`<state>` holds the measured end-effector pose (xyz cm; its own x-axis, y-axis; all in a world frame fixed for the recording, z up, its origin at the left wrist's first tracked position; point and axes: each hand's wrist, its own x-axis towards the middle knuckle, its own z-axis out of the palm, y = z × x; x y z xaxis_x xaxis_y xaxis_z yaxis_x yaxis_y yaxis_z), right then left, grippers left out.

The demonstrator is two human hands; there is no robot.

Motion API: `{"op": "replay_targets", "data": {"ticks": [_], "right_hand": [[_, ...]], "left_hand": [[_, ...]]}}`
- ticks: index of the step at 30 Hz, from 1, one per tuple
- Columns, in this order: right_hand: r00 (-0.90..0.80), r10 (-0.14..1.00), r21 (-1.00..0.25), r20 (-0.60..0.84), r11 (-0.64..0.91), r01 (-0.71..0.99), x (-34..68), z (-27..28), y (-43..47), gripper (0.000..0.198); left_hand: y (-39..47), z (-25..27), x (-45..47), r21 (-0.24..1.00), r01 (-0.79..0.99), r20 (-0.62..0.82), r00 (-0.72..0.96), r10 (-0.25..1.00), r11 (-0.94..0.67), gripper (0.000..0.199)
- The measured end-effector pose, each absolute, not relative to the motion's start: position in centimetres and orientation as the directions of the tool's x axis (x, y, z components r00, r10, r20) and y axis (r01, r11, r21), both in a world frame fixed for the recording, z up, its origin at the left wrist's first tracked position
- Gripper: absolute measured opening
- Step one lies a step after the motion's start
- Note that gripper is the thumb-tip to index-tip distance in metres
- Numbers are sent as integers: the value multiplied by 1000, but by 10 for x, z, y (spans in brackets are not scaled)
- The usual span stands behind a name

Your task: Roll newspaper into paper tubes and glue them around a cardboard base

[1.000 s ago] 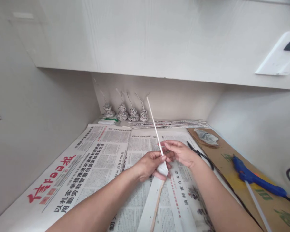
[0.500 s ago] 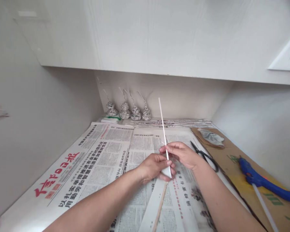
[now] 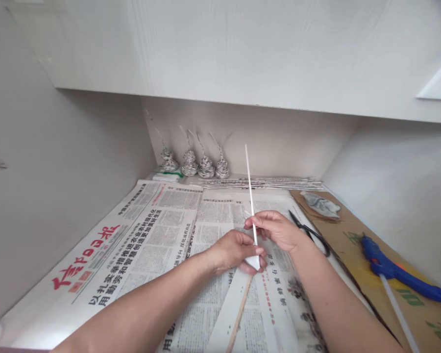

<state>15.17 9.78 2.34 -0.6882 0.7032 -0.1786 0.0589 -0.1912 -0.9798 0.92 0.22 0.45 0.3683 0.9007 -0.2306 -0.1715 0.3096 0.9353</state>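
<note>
A thin white paper tube (image 3: pixel 249 186) stands nearly upright between my two hands, tapering to a flared white flap at its lower end. My left hand (image 3: pixel 237 252) grips the flared bottom, thumb pressed on it in front and fingers behind. Higher up, my right hand (image 3: pixel 275 228) pinches the tube between thumb and fingers. Below my hands lies a white strip (image 3: pixel 222 314) with a narrow tan band (image 3: pixel 240 314) along it. Whether the strip joins the tube is hidden by my left fingers.
Newspaper (image 3: pixel 132 255) covers the table. Several woven gourd shapes (image 3: pixel 206 168) stand at the back beside thin paper sticks (image 3: pixel 260 183). At right are black scissors (image 3: pixel 308 233), cardboard (image 3: pixel 347 245), a crumpled cloth or bag (image 3: pixel 319 204) and a blue glue gun (image 3: pixel 397 272). A cabinet panel (image 3: pixel 220 49) overhangs.
The view has shifted slightly. Both hands keep their hold on the paper tube, which now stands a little more upright, its top slightly farther right.
</note>
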Motion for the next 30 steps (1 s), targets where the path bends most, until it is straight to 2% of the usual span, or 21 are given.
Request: {"op": "replay_targets", "data": {"ticks": [4, 10, 16, 20, 25, 30], "right_hand": [[-641, 745, -981, -184, -181, 72, 152, 21, 100, 27], [-678, 713, -982, -178, -173, 76, 151, 25, 97, 30], [-626, 759, -981, -176, -189, 47, 151, 25, 97, 29], [-668, 728, -986, -155, -160, 54, 152, 25, 97, 32], [-651, 744, -985, -152, -168, 38, 153, 24, 99, 27], [-713, 685, -985, -152, -162, 54, 153, 22, 99, 29]], "left_hand": [[1, 5, 9, 934, -154, -248, 368, 896, 323, 36], [1, 6, 6, 928, -170, -254, 361, 897, 332, 34], [2, 5, 7, 939, -144, -240, 371, 897, 311, 34], [2, 4, 7, 934, -156, -248, 359, 899, 321, 36], [2, 2, 6, 934, -150, -244, 398, 884, 326, 38], [2, 2, 5, 942, -146, -228, 387, 894, 304, 39]]}}
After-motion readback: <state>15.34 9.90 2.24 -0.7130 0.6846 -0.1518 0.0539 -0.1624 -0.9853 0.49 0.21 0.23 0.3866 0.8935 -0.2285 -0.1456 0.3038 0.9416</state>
